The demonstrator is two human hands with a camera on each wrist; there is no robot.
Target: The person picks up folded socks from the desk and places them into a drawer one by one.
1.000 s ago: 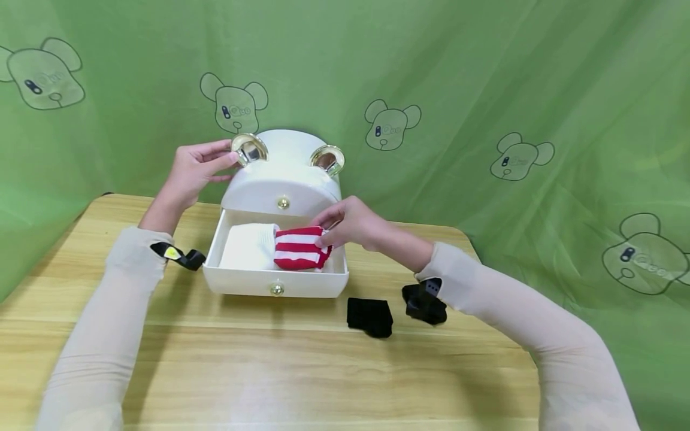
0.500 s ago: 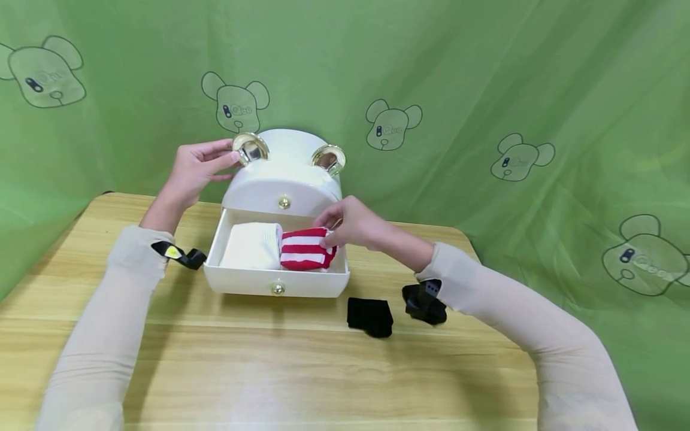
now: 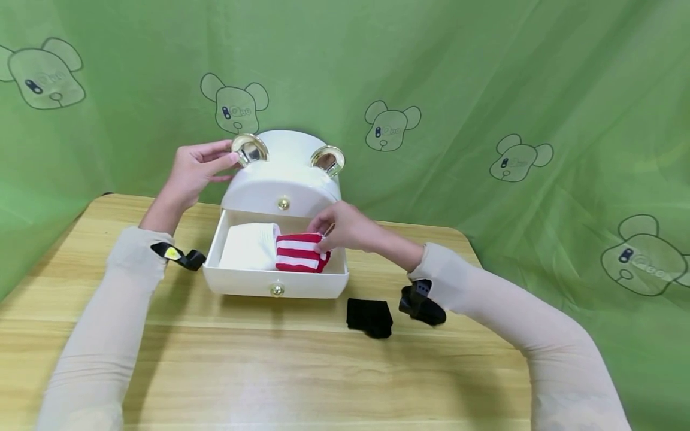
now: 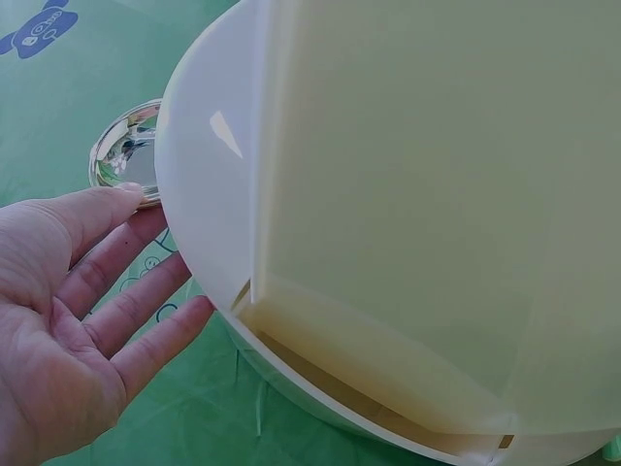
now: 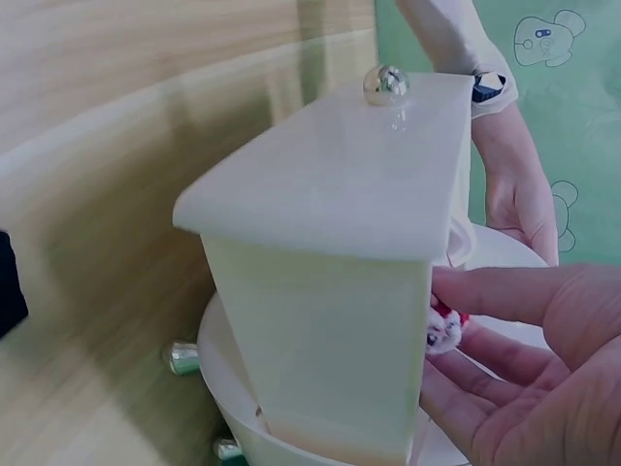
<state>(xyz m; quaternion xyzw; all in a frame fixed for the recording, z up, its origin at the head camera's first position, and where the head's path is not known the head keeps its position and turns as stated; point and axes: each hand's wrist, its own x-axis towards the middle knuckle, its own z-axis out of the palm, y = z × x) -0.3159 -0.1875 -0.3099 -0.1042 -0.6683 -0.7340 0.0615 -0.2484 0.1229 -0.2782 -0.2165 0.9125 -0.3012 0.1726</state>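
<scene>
Here, the striped sock (image 3: 296,253) lies longways nine-to-three in the drawer (image 3: 237,281), at eight o'clock from the nearer right hand (image 3: 347,226), which pinches it, while the left hand (image 3: 190,172) pinches a gold ear (image 3: 250,146)

Free room over the drawer's front wall (image 3: 232,282); white cabinet (image 3: 259,193) as barrier behind

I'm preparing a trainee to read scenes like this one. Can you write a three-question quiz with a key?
1. Which folded cloth does the right hand pinch? A) black B) plain white C) red-and-white striped
2. True or false: the left hand grips a drawer knob.
3. Which drawer is pulled out, upper or lower?

Key:
1. C, the striped cloth.
2. False; the left hand holds a gold ear.
3. The lower drawer.
</scene>
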